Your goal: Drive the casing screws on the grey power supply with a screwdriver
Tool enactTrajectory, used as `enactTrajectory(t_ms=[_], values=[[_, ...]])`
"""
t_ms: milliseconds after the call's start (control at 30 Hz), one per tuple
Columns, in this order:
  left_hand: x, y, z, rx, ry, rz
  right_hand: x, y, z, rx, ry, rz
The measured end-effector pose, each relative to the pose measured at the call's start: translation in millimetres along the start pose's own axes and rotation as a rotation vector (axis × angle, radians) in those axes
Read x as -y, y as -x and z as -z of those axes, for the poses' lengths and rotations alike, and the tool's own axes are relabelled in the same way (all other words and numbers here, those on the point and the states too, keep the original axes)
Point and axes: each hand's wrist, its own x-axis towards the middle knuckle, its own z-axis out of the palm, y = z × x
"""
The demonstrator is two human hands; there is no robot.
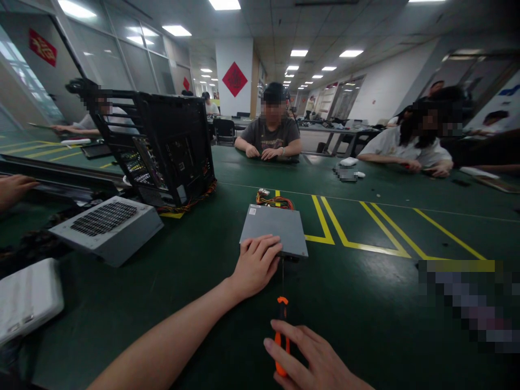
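Observation:
A grey metal box [276,225] with a small white label lies flat on the green table, a bundle of coloured cables [280,202] behind it. My left hand [258,265] rests on the front left part of the box, its fingers over the near edge. In front of the box, an orange and black screwdriver [283,309] points away from me, its thin shaft reaching toward the box's near side. Around its handle are the fingers of my right hand [298,352], thumb on the left. Whether the tip touches the box is too small to tell.
An open black computer case [170,146] stands at the left, with a grey power supply [117,225] before it. A white device [30,298] lies at the near left. Another person's hand [16,189] is at the far left. People sit across the green table [365,281].

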Motion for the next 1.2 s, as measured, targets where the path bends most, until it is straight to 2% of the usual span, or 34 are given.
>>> enactTrajectory(t_ms=[233,500,633,767,1067,1200], values=[[-0.4,-0.5,-0.1,-0.013,-0.013,-0.010,-0.3,-0.2,1.1,-0.029,0.048,0.017],[-0.6,-0.7,0.0,-0.007,-0.011,-0.007,1.7,-0.8,3.9,-0.156,-0.041,0.005],[-1.2,-0.9,0.5,-0.013,-0.026,-0.012,3.8,-2.0,11.1,-0.096,-0.043,-0.046],[-1.4,-0.9,0.8,-0.012,-0.025,-0.013,4.4,-2.3,13.5,-0.021,0.025,-0.016],[-1.1,0.2,-0.5,0.018,0.010,0.006,6.9,1.1,9.0,-0.137,-0.020,-0.065],[-0.5,0.1,0.3,0.016,0.005,0.000,5.9,-0.9,10.8,-0.086,-0.010,-0.055]])
